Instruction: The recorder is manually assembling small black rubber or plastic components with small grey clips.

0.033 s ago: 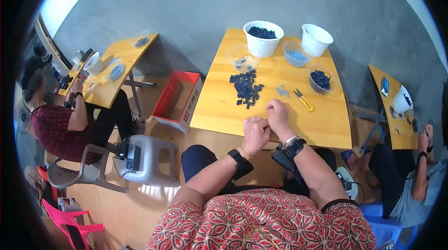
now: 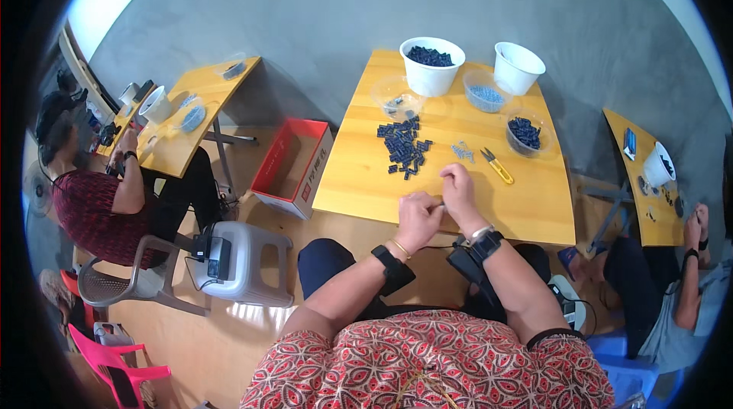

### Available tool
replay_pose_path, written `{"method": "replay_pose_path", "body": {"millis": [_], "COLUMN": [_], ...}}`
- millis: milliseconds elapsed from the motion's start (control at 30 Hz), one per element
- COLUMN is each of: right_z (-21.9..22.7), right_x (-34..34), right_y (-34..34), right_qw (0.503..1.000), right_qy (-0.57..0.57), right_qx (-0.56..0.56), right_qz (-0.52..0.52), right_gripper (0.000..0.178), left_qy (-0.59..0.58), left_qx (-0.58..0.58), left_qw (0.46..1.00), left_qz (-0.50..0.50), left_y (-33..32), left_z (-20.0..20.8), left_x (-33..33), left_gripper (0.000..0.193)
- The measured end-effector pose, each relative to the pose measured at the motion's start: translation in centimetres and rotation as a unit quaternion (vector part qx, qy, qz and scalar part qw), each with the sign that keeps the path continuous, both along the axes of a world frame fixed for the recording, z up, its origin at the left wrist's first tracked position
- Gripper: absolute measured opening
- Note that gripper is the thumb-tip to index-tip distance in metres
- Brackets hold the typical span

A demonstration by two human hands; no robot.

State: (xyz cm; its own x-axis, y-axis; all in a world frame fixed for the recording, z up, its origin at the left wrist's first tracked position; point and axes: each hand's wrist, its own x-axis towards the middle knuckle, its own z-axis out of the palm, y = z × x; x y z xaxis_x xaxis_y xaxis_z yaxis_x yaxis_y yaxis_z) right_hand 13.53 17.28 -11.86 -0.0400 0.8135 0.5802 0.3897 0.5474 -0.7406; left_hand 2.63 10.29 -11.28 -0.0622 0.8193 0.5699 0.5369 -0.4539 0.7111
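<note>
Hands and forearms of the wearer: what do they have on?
The left hand wears a thin gold-toned bangle and a boxy black wrist device; the right hand a pale band and another black wrist device. Short sleeves carry a red-and-cream pattern, the right one black-edged.

Worktop (image 2: 343, 180): block tub (image 2: 429, 87) at back edge, left of middle; second tub (image 2: 510, 82) to its right, near back right corner. Open bowl (image 2: 380, 101) in front-left of block tub. Bowl of small bits (image 2: 485, 108) between the tubs, slightly forward. Bowl of blocks (image 2: 525, 152) by right edge, in front of second tub. Block pile (image 2: 403, 145) left of middle, in front of open bowl. Loose bits (image 2: 463, 151) right of pile, then snips (image 2: 497, 166). Left hand (image 2: 420, 219) and right hand (image 2: 460, 193) together at front edge, around the middle. Box (image 2: 313, 180) on floor off left edge; stool (image 2: 256, 264) in front of it.
</note>
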Motion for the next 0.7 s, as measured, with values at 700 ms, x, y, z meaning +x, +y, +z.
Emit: {"method": "replay_pose_path", "body": {"millis": [700], "right_z": [12.1], "right_x": [2.3], "right_y": [-10.8], "right_qw": [0.981], "right_qy": [-0.039], "right_qx": [0.044], "right_qz": [0.183], "right_gripper": [0.007], "left_qy": [-0.492], "left_qx": [-0.244], "left_qw": [0.812], "left_qz": [-0.196], "left_y": [-7.6], "left_z": [9.8], "left_x": [-1.7], "left_gripper": [0.012]}}
